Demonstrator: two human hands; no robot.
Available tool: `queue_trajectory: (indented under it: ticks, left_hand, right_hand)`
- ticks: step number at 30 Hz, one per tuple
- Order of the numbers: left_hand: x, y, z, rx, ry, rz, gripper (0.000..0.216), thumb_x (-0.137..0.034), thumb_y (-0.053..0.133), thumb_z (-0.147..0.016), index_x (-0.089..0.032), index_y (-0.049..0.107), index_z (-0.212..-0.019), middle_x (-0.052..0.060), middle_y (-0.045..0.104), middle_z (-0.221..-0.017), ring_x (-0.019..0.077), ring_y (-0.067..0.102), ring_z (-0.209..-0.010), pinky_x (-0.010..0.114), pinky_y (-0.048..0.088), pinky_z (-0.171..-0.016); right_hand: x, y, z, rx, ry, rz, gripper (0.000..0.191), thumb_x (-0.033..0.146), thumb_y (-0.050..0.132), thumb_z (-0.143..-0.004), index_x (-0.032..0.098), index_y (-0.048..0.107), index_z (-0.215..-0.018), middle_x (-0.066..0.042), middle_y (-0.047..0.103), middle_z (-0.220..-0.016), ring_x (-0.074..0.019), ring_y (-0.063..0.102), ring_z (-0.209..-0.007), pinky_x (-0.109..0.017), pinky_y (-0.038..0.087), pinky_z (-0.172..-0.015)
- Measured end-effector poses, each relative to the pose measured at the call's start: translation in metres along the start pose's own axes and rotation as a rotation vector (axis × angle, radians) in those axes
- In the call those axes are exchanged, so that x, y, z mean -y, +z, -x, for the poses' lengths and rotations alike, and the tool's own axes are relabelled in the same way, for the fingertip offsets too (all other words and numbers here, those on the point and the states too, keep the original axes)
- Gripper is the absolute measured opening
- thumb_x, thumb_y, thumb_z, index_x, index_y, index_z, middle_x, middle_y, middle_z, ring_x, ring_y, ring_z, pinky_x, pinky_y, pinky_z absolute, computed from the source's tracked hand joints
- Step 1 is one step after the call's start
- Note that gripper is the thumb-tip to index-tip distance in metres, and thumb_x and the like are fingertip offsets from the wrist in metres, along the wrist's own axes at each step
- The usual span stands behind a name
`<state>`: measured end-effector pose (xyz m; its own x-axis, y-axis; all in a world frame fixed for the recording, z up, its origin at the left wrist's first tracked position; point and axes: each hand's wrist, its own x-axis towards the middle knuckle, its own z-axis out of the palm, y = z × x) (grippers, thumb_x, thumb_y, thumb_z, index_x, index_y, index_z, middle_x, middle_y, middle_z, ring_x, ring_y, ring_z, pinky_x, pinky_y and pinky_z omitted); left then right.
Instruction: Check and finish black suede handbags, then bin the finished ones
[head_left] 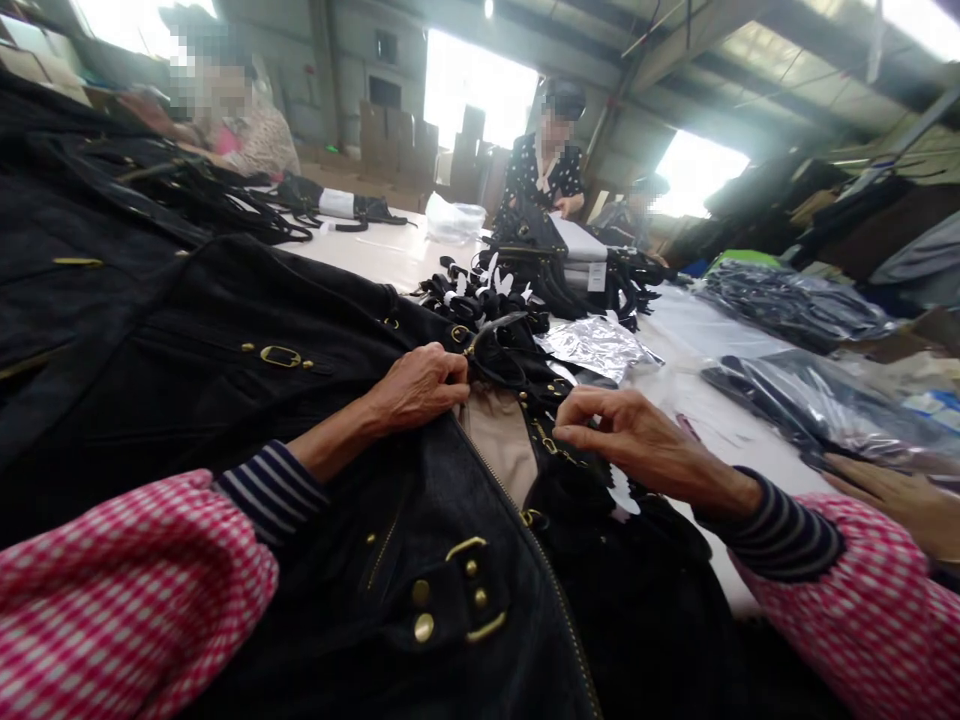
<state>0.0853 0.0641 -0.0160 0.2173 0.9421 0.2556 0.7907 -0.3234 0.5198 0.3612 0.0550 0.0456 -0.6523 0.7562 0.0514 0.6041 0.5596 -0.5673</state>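
Workshop table (375,255), black bag (420,540) lengthwise away, left hand (420,385), right hand (637,440) pinching it

no legible text, white tags (596,277) on the stacked bags (555,262) — print too small

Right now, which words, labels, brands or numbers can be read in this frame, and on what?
None can be read.
White tags on the strap pile: too small, blurred.
White label on the far bags: blurred.
The black bag: brass fittings only, no lettering seen.
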Motion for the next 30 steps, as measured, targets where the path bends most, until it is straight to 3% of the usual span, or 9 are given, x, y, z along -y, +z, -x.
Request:
queue_trajectory:
  ticks: [3, 7, 15, 19, 23, 30]
  left_hand:
    - [0.001, -0.001, -0.001, 0.014, -0.001, 0.003, 0.016, -0.03, 0.054, -0.078, -0.019, 0.064, -0.072, 0.003, 0.054, -0.078, 0.0187, 0.054, -0.075, 0.03, 0.037, -0.07]
    - [-0.001, -0.001, 0.0, 0.006, -0.016, -0.002, 0.014, -0.028, 0.055, -0.079, -0.019, 0.063, -0.072, 0.002, 0.052, -0.079, 0.0186, 0.053, -0.076, 0.03, 0.037, -0.071]
    - [-0.002, 0.003, 0.001, 0.006, -0.08, 0.034, 0.008, -0.022, 0.056, -0.077, -0.019, 0.062, -0.072, 0.003, 0.054, -0.083, 0.0172, 0.056, -0.08, 0.026, 0.038, -0.071]
    - [-0.003, 0.002, 0.002, 0.0, -0.066, 0.036, 0.006, -0.022, 0.056, -0.076, -0.02, 0.06, -0.071, 0.003, 0.054, -0.082, 0.0185, 0.057, -0.084, 0.027, 0.037, -0.07]
    - [-0.003, 0.002, 0.004, 0.002, -0.071, 0.031, 0.006, -0.023, 0.057, -0.076, -0.02, 0.061, -0.072, 0.003, 0.055, -0.084, 0.0191, 0.058, -0.087, 0.027, 0.038, -0.072]
    - [0.001, 0.006, 0.001, -0.014, -0.073, -0.025, 0.009, -0.027, 0.059, -0.078, -0.022, 0.067, -0.078, 0.004, 0.059, -0.09, 0.0196, 0.061, -0.087, 0.028, 0.042, -0.074]
  right_hand:
    - [-0.002, -0.009, 0.008, 0.038, 0.071, -0.028, 0.017, 0.028, 0.062, -0.09, 0.016, 0.068, -0.08, -0.001, 0.064, -0.079, -0.0138, 0.055, -0.071, -0.026, 0.042, -0.065]
    - [-0.004, 0.004, 0.018, 0.092, 0.09, 0.006, 0.014, 0.026, 0.058, -0.091, 0.017, 0.066, -0.083, -0.001, 0.064, -0.079, -0.0149, 0.057, -0.074, -0.026, 0.042, -0.066]
    - [-0.016, 0.04, 0.021, -0.075, 0.17, 0.115, 0.017, 0.029, 0.052, -0.092, 0.022, 0.055, -0.077, 0.001, 0.061, -0.076, -0.0166, 0.059, -0.074, -0.029, 0.041, -0.066]
    - [-0.02, 0.051, 0.021, -0.148, 0.092, 0.198, 0.018, 0.031, 0.046, -0.099, 0.024, 0.057, -0.086, -0.001, 0.065, -0.086, -0.0195, 0.064, -0.081, -0.032, 0.043, -0.072]
    - [-0.023, 0.064, 0.018, -0.181, 0.041, 0.329, 0.021, 0.029, 0.04, -0.101, 0.025, 0.058, -0.09, -0.005, 0.066, -0.091, -0.0206, 0.065, -0.073, -0.032, 0.043, -0.064]
    - [-0.03, 0.065, 0.015, -0.169, -0.033, 0.289, 0.027, 0.033, 0.036, -0.104, 0.025, 0.053, -0.084, -0.005, 0.065, -0.086, -0.0199, 0.066, -0.074, -0.031, 0.046, -0.065]
